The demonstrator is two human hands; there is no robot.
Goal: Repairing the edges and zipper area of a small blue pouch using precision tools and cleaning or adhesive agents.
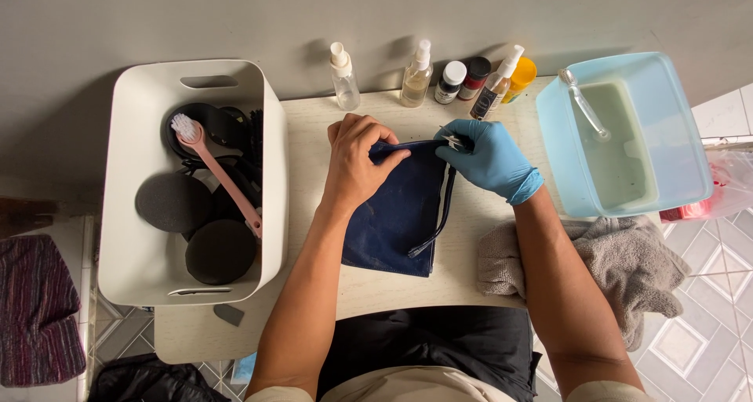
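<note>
white bin (125, 214), spray bottles (343, 76), blue tub (682, 135), grey towel (627, 265).

I sit at a small pale wood-grain table (486, 269) pushed against a plain grey wall (376, 10). Below me lies a floor of grey-and-white patterned tiles (690, 347), evenly lit, with soft shadows.
</note>
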